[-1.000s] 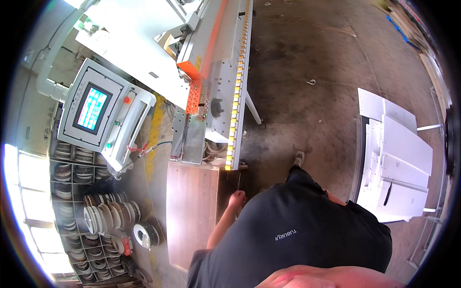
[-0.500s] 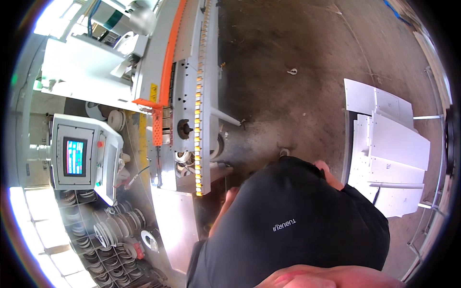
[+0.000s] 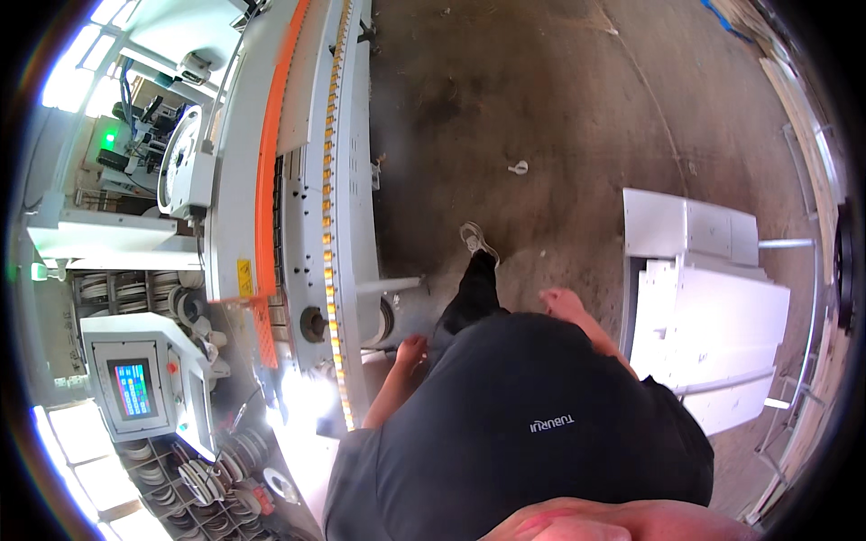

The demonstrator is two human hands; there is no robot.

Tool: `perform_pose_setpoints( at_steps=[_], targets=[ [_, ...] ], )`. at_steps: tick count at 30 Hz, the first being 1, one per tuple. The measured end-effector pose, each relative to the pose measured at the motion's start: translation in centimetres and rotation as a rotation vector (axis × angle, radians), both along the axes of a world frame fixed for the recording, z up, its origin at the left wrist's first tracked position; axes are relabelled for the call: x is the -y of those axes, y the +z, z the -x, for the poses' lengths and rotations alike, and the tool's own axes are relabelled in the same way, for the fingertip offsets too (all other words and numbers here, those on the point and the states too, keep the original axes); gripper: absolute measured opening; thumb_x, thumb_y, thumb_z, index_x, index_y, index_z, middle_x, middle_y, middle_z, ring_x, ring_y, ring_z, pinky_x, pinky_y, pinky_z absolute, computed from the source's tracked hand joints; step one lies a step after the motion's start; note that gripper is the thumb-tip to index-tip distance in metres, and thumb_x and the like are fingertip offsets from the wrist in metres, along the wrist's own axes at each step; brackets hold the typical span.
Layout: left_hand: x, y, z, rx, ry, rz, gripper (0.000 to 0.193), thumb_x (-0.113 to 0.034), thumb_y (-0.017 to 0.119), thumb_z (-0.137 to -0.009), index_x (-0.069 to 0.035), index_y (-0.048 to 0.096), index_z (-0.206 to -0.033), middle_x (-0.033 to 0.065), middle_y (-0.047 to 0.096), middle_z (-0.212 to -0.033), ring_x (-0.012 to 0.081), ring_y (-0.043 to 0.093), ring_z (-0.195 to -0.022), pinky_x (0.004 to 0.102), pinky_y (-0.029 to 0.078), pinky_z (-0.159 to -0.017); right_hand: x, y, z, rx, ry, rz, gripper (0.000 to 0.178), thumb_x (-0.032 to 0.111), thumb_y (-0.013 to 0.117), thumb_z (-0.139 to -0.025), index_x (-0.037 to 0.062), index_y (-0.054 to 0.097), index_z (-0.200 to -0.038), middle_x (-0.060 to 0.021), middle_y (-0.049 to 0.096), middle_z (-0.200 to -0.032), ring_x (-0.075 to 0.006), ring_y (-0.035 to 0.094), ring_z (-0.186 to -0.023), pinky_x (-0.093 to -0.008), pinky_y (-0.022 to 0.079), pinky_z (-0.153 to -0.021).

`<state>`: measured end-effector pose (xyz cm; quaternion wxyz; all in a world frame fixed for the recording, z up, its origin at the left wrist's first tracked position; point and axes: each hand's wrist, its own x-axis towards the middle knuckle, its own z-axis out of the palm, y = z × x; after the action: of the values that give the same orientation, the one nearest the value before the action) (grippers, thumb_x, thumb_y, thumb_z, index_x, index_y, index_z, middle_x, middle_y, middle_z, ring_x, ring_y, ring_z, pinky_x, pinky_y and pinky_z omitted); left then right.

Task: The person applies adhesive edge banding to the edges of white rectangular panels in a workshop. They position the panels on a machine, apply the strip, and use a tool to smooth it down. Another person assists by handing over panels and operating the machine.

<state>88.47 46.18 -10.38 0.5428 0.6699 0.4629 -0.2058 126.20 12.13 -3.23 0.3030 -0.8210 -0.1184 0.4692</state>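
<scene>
Currently, neither hand carries panel. Left hand [image 3: 412, 349] near yellow roller rail [image 3: 327, 236] of edge-banding machine [image 3: 238, 180]; right hand [image 3: 564, 304] nearer white panels [image 3: 735, 311], stacked well apart from machine. Fingers small, closure cannot tell. Panels done or left: cannot tell.

My top [image 3: 487, 379]: black, white lettering. My trousers [image 3: 471, 293]: black. Guard strip [image 3: 268, 171]: orange. Roller track [image 3: 330, 270]: yellow-and-white dashes. Panels [image 3: 731, 307]: white. Control box [image 3: 144, 338]: pale grey. Floor [image 3: 559, 81]: brown, darkly mottled.
</scene>
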Motion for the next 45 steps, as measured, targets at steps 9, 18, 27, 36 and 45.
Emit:
perform_pose_setpoints(
  at_steps=[9,18,27,36,45],
  targets=[
    [-17.3,-6.8,-23.6,-0.365,-0.941,-0.277,0.022,-0.024,0.072,-0.080,-0.012,0.075,-0.099,0.0109,0.072,-0.107,0.0311,0.070,-0.106,0.0449,0.059,-0.086,-4.9,-3.8,-22.5,-0.022,0.016,0.172,0.045,0.048,0.055,-0.099,0.0067,0.071,-0.101,-0.0161,0.072,-0.091,-0.0333,0.068,-0.090,-0.0437,0.052,-0.077],
    [-29.4,3.5,-62.1,0.399,-0.118,-0.004,0.011,-0.024,0.064,-0.090,-0.014,0.068,-0.094,-0.0014,0.066,-0.077,0.0148,0.066,-0.075,0.0334,0.055,-0.069,-16.0,-1.2,-47.6,-0.038,-0.311,0.040,0.040,0.044,0.056,-0.101,0.0059,0.069,-0.102,-0.0133,0.070,-0.089,-0.0285,0.067,-0.082,-0.0416,0.051,-0.070],
    [-29.7,2.3,-77.2,0.026,-0.120,-0.180,0.015,-0.019,0.060,-0.089,-0.012,0.073,-0.093,0.0068,0.073,-0.086,0.0294,0.073,-0.077,0.0444,0.057,-0.071,-21.8,-6.9,-71.1,-0.054,0.146,0.152,0.036,0.039,0.056,-0.102,0.0051,0.067,-0.104,-0.0105,0.069,-0.087,-0.0238,0.065,-0.074,-0.0395,0.050,-0.064],
    [-28.0,2.5,-84.7,-0.076,0.013,-0.148,0.030,-0.033,0.060,-0.097,-0.007,0.073,-0.108,0.0093,0.075,-0.087,0.0238,0.073,-0.073,0.0384,0.058,-0.062,-26.6,-5.6,-100.9,-0.120,-0.417,-0.030,0.031,0.033,0.057,-0.103,0.0037,0.066,-0.098,-0.0063,0.065,-0.076,-0.0154,0.057,-0.054,-0.0331,0.043,-0.048],
    [-38.5,1.5,-107.3,0.011,0.105,-0.028,0.034,-0.038,0.058,-0.102,-0.008,0.072,-0.111,0.0062,0.074,-0.085,0.0182,0.070,-0.064,0.0333,0.056,-0.057,-41.8,-4.2,-115.2,-0.240,-0.338,-0.105,0.029,0.030,0.061,-0.103,0.0046,0.069,-0.113,-0.0064,0.073,-0.091,-0.0131,0.066,-0.070,-0.0331,0.053,-0.061]
  ],
)
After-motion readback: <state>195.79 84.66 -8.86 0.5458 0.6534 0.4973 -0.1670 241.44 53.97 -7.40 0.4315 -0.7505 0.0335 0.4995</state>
